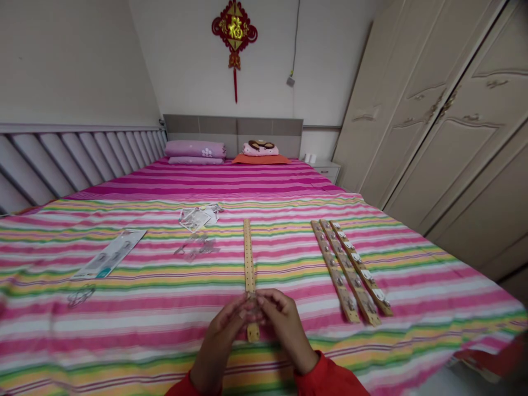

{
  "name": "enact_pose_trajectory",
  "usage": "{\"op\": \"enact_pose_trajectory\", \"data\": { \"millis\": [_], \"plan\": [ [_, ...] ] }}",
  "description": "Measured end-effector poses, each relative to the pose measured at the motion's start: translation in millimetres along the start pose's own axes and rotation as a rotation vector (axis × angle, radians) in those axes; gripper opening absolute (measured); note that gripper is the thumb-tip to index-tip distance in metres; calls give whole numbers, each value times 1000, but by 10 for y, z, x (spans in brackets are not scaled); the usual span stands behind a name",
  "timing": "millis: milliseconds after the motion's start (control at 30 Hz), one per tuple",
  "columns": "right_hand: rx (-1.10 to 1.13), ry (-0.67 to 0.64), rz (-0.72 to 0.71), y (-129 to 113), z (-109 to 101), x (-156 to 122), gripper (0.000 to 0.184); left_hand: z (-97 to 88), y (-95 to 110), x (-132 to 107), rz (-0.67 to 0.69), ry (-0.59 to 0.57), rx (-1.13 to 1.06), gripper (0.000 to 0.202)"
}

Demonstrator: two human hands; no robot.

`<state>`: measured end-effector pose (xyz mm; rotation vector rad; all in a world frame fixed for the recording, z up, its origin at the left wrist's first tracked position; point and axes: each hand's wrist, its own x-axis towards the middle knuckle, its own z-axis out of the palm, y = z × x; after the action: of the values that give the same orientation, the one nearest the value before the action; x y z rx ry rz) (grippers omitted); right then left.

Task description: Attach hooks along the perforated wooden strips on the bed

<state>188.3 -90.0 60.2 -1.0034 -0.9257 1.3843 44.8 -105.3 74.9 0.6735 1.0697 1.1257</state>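
Observation:
A narrow wooden strip (248, 258) with rows of small holes lies lengthwise on the bed in front of me. Above its near end, my left hand (223, 333) and my right hand (284, 324) meet with fingertips pinched together. Between them is something small and clear, too blurred to name. To the right lie three more wooden strips (348, 269), side by side, fitted with clear and white hook-like pieces. Left of the middle strip is a loose pile of clear plastic pieces (198, 246).
Crumpled packaging (200, 216) lies beyond the clear pieces. Farther left are a flat packet (111, 254) and some thin clear pieces (81, 296). A striped sheet (157, 324) covers the bed. A railing (82, 159) runs along the left, wardrobes (445, 126) stand right.

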Motion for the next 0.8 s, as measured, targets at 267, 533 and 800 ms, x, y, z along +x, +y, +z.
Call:
{"op": "enact_pose_trajectory", "data": {
  "millis": [267,533,800],
  "plan": [
    [6,-46,68,-51,-52,78,35,-88,88,120,194,124,249,44],
    [38,-78,73,-68,-51,242,26,-43,78,278,110,6,296,40],
    [76,17,16,92,-8,602,24,36,93,627,99,63,264,35]
  ]
}}
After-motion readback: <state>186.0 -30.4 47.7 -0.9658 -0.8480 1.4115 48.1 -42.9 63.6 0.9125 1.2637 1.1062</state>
